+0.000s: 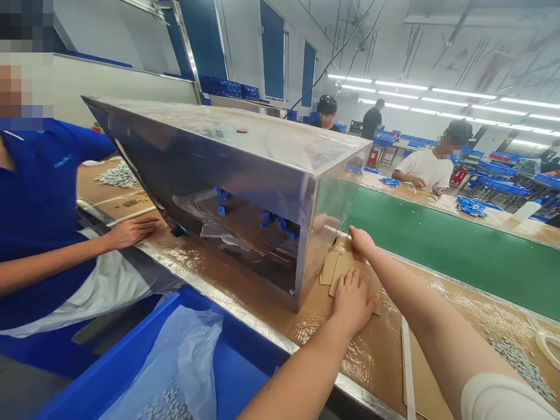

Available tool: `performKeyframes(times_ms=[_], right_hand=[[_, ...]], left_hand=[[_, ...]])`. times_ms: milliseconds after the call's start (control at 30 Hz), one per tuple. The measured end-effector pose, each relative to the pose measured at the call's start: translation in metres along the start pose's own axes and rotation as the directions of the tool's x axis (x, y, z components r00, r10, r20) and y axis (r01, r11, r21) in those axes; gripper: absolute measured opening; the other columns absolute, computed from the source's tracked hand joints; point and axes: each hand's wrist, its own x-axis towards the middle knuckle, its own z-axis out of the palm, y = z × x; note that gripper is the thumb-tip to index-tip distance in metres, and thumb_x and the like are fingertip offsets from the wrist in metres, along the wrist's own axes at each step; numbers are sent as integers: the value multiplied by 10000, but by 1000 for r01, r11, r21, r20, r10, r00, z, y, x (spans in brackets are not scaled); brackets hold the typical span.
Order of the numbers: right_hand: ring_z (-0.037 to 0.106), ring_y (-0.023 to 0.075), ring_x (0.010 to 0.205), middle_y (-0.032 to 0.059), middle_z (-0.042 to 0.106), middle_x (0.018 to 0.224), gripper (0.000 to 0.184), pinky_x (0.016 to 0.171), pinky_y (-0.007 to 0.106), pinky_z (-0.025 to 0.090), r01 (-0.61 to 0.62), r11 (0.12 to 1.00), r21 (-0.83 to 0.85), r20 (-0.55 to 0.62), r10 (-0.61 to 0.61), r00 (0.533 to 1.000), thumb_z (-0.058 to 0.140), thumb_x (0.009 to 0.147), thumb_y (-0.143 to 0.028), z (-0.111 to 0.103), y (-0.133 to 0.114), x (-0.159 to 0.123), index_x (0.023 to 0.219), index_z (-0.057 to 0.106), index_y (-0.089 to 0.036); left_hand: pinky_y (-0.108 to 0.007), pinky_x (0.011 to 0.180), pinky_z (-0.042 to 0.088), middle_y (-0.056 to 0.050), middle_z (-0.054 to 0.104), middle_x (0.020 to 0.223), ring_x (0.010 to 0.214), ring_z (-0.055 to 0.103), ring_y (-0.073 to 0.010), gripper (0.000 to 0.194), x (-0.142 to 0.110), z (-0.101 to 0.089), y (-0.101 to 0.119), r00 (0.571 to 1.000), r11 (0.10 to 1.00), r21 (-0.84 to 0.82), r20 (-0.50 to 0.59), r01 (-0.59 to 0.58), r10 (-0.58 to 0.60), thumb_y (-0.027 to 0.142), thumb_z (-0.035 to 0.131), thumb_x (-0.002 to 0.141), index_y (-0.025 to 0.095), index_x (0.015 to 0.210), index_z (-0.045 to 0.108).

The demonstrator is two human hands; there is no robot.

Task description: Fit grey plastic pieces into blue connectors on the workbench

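Note:
A large shiny metal box with an opening in its near side stands tilted on the brown-covered worktable. My left hand lies palm down, fingers spread, on flat pieces of cardboard beside the box's right end. Farther back, my right hand is closed at the box's far lower corner, by the edge of the green belt. What its fingers hold, if anything, is hidden. Inside the opening, small blue parts rest on a brown surface with crumpled clear plastic.
At left, a co-worker's hand rests on the table by the box. A blue bin with a plastic bag of small grey pieces stands in front. More grey pieces and a tape roll lie right. The green belt runs behind.

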Motion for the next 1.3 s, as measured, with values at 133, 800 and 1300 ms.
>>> performKeyframes(times_ms=[133,800,1300], right_hand=[[653,225,852,104,699,1028,219,723,296,432,29,996,-87,61,-23,998,464,1058,-227,-2,-3,1,1236,583,-181],[666,220,898,108,693,1063,277,827,366,524,86,986,-141,42,-81,996,535,1075,-349,-37,8,-27,1243,623,-148],[592,208,729,51,666,738,235,698,290,385,-518,798,308,-243,593,768,659,923,-326,-129,324,-411,765,738,-171]], left_hand=[[-535,1234,287,-171,444,1594,1500,355,-330,593,0,0,1,1000,1000,4,10,1,-1,567,417,1013,177,1439,550],[-506,1239,302,-136,463,1592,1491,388,-299,557,4,-3,-4,1000,1000,-8,8,-4,4,548,399,1029,204,1438,556],[-548,1226,262,-222,511,1517,1448,427,-351,568,18,-17,5,997,992,129,-70,-6,16,446,351,1015,90,1403,564]])
